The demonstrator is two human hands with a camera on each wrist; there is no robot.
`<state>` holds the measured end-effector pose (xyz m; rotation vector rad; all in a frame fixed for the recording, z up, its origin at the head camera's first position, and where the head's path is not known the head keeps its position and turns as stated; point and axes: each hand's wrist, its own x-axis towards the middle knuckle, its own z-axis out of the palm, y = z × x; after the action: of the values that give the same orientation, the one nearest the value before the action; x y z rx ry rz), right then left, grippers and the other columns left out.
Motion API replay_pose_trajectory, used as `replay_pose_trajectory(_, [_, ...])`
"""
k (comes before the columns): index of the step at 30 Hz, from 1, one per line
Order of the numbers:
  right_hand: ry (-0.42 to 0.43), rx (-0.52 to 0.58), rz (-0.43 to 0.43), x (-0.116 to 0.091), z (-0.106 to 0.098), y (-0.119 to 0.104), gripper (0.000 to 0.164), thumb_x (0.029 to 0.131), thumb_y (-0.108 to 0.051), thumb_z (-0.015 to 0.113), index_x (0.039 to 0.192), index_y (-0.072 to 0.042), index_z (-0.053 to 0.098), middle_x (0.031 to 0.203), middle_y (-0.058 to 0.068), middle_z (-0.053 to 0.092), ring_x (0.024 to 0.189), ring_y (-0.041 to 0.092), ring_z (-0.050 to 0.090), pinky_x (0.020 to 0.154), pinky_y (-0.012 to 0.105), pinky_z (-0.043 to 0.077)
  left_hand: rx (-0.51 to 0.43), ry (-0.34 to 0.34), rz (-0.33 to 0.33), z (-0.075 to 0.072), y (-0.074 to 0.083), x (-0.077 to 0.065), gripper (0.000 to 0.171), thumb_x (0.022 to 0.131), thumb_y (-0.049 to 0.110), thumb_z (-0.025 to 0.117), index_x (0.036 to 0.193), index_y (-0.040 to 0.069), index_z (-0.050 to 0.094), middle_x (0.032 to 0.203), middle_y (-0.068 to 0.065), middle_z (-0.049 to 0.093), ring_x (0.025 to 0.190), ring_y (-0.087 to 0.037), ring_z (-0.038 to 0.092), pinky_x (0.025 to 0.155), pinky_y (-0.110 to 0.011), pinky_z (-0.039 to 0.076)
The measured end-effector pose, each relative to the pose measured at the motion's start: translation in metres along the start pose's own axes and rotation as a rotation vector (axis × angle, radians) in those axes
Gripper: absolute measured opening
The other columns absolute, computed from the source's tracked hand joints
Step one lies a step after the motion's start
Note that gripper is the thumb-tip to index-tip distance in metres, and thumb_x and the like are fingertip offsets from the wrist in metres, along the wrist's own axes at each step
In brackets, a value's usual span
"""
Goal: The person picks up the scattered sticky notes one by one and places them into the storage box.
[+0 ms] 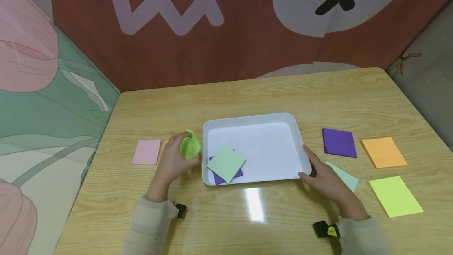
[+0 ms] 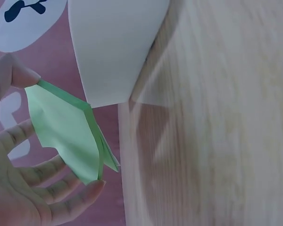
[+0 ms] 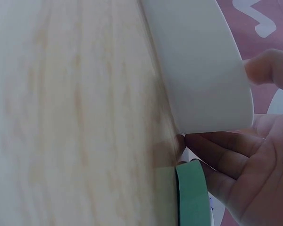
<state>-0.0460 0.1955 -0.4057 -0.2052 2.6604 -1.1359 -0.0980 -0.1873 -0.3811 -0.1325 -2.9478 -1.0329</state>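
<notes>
My left hand (image 1: pixel 175 160) holds a pad of bright green sticky notes (image 1: pixel 190 145) just left of the white tray (image 1: pixel 250 119). In the left wrist view, thumb and fingers pinch the pad (image 2: pixel 66 127) by its edges, and its sheets bend and fan apart at one side. My right hand (image 1: pixel 323 176) grips the tray's near right corner, thumb at the rim and fingers along the end wall. Inside the tray, at its left, a pale green pad (image 1: pixel 226 163) lies askew over a purple pad (image 1: pixel 218 179).
Left of my left hand lies a pink pad (image 1: pixel 146 152). Right of the tray are a purple pad (image 1: pixel 339 143), an orange pad (image 1: pixel 384 152) and a yellow pad (image 1: pixel 395 196). My right hand partly covers another pale green pad (image 1: pixel 345 176). A wall borders the table's (image 1: pixel 226 97) far edge.
</notes>
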Motion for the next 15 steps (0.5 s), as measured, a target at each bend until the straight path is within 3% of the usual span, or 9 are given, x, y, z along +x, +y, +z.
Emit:
replay_pose_trajectory(7, [0.003, 0.001, 0.000, -0.0002, 0.0008, 0.0002, 0.079, 0.081, -0.023, 0.057, 0.139, -0.005, 0.005, 0.133, 0.031, 0.020, 0.114, 0.048, 0.027, 0.088, 0.055, 0.027, -0.079, 0.011, 0.053, -0.0013, 0.0058, -0.0032, 0.065, 0.059, 0.022, 0.071, 0.119, 0.011, 0.046, 0.119, -0.015, 0.043, 0.096, -0.028, 0.043, 0.071, -0.042, 0.040])
replay_pose_trajectory(15, [-0.001, 0.020, 0.000, 0.0002, 0.0007, 0.0008, 0.079, 0.081, -0.022, 0.057, 0.138, -0.004, 0.005, 0.133, 0.031, 0.019, 0.115, 0.047, 0.025, 0.090, 0.054, 0.026, -0.097, 0.020, 0.088, -0.0016, 0.0094, -0.0060, 0.064, 0.060, 0.019, 0.071, 0.118, 0.009, 0.047, 0.119, -0.016, 0.044, 0.097, -0.027, 0.043, 0.072, -0.042, 0.040])
